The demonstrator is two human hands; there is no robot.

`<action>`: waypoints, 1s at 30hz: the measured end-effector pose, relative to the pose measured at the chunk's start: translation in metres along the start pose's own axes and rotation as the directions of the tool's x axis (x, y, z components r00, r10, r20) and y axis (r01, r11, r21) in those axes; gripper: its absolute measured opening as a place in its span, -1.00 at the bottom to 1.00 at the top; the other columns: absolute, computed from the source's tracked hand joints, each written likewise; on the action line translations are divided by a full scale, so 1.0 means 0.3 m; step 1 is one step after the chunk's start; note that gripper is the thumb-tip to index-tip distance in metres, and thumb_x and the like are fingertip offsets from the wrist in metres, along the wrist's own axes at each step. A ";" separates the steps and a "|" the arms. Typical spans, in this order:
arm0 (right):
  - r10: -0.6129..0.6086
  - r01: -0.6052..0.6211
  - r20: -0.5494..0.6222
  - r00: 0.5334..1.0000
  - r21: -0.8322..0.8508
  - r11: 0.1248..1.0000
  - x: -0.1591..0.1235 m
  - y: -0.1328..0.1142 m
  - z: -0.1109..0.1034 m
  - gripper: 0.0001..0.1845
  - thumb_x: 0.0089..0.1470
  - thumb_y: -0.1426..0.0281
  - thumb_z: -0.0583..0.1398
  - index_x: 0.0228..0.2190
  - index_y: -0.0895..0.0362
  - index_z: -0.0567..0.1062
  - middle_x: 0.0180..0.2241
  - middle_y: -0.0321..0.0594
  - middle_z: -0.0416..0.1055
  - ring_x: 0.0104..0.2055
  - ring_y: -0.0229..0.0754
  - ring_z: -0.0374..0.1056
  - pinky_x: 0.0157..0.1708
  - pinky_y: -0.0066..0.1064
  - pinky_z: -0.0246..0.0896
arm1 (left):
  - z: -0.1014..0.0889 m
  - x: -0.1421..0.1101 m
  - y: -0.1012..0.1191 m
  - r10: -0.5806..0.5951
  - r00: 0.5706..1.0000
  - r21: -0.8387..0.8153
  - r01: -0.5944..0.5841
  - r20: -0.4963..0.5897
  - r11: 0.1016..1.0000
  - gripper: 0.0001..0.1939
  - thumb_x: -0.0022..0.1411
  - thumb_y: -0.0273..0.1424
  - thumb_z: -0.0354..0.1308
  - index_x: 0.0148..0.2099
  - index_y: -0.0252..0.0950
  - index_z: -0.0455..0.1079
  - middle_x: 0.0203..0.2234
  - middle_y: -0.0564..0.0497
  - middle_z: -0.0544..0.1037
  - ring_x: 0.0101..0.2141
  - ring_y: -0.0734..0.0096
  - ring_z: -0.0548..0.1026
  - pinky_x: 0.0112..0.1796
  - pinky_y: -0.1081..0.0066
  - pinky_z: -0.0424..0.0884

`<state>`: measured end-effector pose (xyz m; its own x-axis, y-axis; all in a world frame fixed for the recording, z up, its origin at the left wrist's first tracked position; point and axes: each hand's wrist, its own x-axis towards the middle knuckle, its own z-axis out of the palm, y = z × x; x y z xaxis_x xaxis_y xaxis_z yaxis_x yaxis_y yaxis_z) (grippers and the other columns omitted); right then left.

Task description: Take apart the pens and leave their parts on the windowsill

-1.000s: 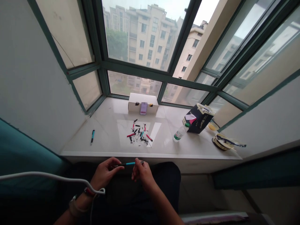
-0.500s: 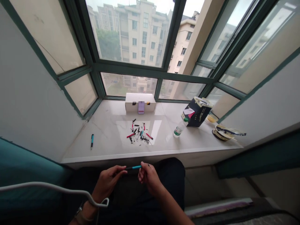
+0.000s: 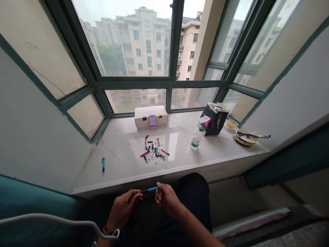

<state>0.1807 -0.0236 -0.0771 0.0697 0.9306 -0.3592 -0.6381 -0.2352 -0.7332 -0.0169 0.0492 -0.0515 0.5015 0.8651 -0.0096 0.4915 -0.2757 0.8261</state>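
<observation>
My left hand (image 3: 124,207) and my right hand (image 3: 166,199) hold one teal and black pen (image 3: 149,189) between them over my lap, just below the sill's front edge. The left fingers pinch its dark end, the right fingers close round the other end. On the white marble windowsill (image 3: 123,161) lies a scatter of several pen parts (image 3: 154,151) in red, black and teal. A whole teal pen (image 3: 103,165) lies apart at the sill's left.
A white cardboard box (image 3: 151,116) stands at the back by the window. A plastic water bottle (image 3: 196,140), a dark paper bag (image 3: 212,119) and a round bowl (image 3: 244,138) sit at the right. A white cable (image 3: 51,219) crosses my left wrist.
The view has tilted and swung left. My hands stay together on the pen and have shifted slightly right and lower in the picture.
</observation>
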 end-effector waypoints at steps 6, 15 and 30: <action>-0.033 0.033 0.010 0.999 -0.017 0.999 0.017 0.002 -0.001 -0.47 0.01 0.03 0.27 -0.67 0.12 0.22 -0.73 -0.40 0.14 -0.69 -0.34 0.17 -0.69 -0.51 -0.06 | 0.025 -0.008 -0.024 0.050 0.999 0.015 -0.050 -0.009 0.999 -0.51 0.38 -0.09 -0.08 -0.50 -0.23 0.38 -0.69 0.11 0.45 -0.60 0.47 0.43 -0.45 0.52 0.35; -0.064 0.064 -0.005 0.998 -0.039 0.997 0.027 0.006 -0.004 -0.46 0.03 0.04 0.25 -0.68 0.12 0.22 -0.75 -0.40 0.13 -0.69 -0.34 0.16 -0.69 -0.51 -0.04 | 0.026 0.001 -0.026 -0.050 0.998 -0.160 0.055 0.032 0.986 -0.64 0.20 -0.07 0.19 -0.12 -0.21 0.45 -0.44 0.04 0.61 -0.47 0.38 0.51 -0.40 0.47 0.43; -0.041 0.041 0.001 0.999 -0.037 0.998 0.038 0.047 -0.034 -0.49 0.06 0.08 0.23 -0.70 0.12 0.22 -0.75 -0.38 0.15 -0.69 -0.33 0.17 -0.67 -0.49 -0.04 | 0.050 0.000 -0.046 -0.070 0.997 -0.091 0.074 0.040 0.993 -0.44 0.33 0.01 -0.06 -0.54 -0.25 0.38 -0.65 0.04 0.47 -0.58 0.45 0.40 -0.48 0.52 0.33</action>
<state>0.1803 -0.0190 -0.0974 0.0950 0.9398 -0.3283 -0.6057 -0.2071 -0.7683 -0.0131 0.0469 -0.0714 0.4938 0.8649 -0.0902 0.4605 -0.1721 0.8708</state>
